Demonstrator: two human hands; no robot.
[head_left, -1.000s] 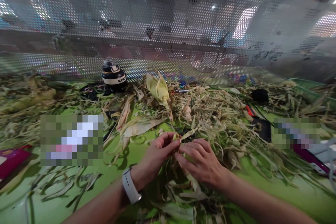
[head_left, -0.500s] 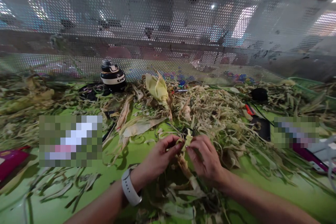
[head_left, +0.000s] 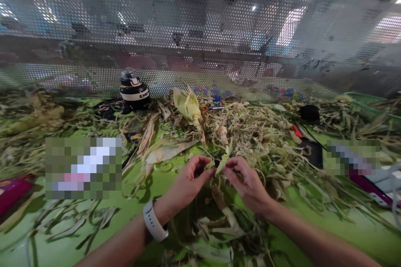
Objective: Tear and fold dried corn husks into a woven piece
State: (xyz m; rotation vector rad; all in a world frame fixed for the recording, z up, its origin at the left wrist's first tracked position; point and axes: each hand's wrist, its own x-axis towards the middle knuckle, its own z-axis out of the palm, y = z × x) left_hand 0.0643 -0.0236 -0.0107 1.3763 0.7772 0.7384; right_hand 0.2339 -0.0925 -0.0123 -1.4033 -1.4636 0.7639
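My left hand [head_left: 192, 179], with a white watch band [head_left: 153, 223] on its wrist, pinches the end of a thin pale-green corn husk strip [head_left: 223, 162] between thumb and forefinger. Across from it, my right hand [head_left: 247, 183] has thumb and fingers closed on the same twisted piece. A short gap separates the two sets of fingertips. Below them lie dried husks [head_left: 225, 217] in a loose heap on the green tabletop [head_left: 138, 212]. Beyond the hands, a whole pale husk bundle [head_left: 188, 106] stands tilted with its stem toward me.
Shredded husks [head_left: 257, 125] spread over the back. A black-and-white lidded container [head_left: 134, 91] stands by the perforated metal screen [head_left: 188, 16]. To the right are a black flat object [head_left: 311, 152] and a red-handled tool [head_left: 297, 130]; a magenta object [head_left: 14, 192] sits at left.
The pale-green strip has turned and shows longer between my fingertips. Both hands have shifted slightly upward, and my right fingers have opened out a little along the strip.
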